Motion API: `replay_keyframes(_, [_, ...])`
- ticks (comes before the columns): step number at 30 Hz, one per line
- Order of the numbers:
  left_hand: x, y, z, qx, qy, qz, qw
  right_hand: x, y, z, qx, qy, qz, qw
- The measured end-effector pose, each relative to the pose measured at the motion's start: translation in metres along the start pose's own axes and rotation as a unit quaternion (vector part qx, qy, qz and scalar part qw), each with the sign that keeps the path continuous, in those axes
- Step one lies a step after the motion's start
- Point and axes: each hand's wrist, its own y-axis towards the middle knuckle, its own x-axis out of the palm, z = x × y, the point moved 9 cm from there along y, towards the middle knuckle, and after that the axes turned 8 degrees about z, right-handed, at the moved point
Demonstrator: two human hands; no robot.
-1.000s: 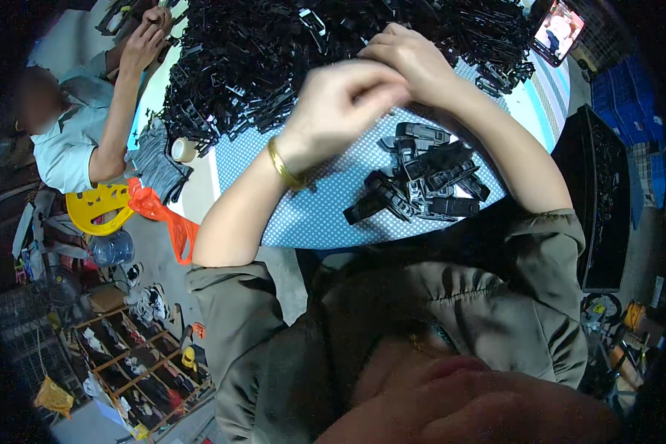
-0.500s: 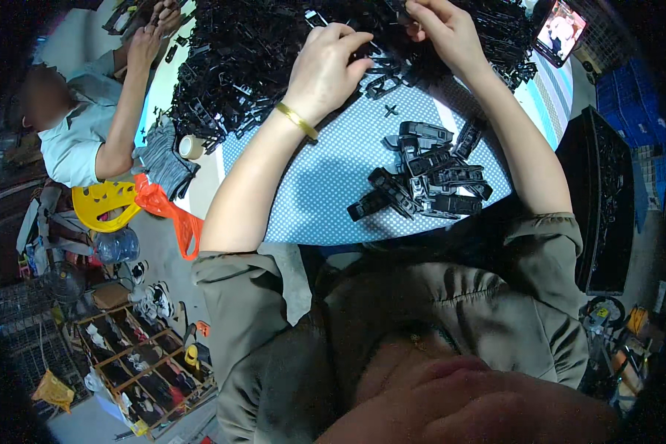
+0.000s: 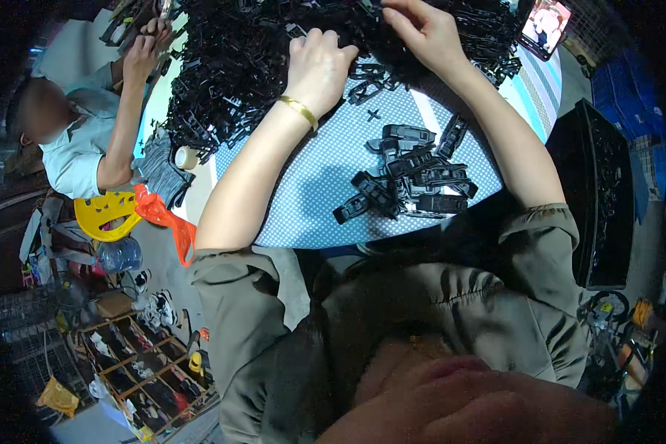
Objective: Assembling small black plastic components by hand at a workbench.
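Observation:
A big heap of black plastic parts covers the far side of the table. My left hand, with a yellow bangle on its wrist, reaches into the heap's near edge. Its fingers bend downward, and what lies under them is hidden. At the top edge of the view my right hand pinches a dark part at its fingertips, seen only in part. Nearer to me, a loose group of black clip-like pieces lies on the dotted cloth. A small black cross-shaped piece sits between heap and group.
A phone with a lit screen stands at the far right. A white round container, a grey cloth and a red bag are on the left. Another person works there. A black crate stands right.
My left hand has curled its fingers, which were more spread before. My right hand has shifted slightly left and up. The whole view has shifted a little.

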Motion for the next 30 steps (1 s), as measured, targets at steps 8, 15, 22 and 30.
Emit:
replay_keyframes(8, [0.022, 0.016, 0.016, 0.087, 0.078, -0.041, 0.992, 0.005, 0.0, 0.006, -0.02, -0.092, -0.013, 0.995])
replay_keyframes(15, [-0.021, 0.0, -0.055, -0.279, -0.386, 0.149, 0.867, 0.008, -0.008, 0.011, -0.038, -0.101, -0.029, 0.994])
replay_keyframes(22, [0.007, -0.045, -0.076, -0.507, -0.677, 0.102, 0.523, 0.026, -0.019, -0.021, -0.132, -0.103, -0.064, 0.984])
replay_keyframes(30, [0.029, -0.052, -0.027, -0.485, -0.727, -0.097, 0.475, 0.045, -0.037, -0.055, -0.258, -0.055, -0.139, 0.955])
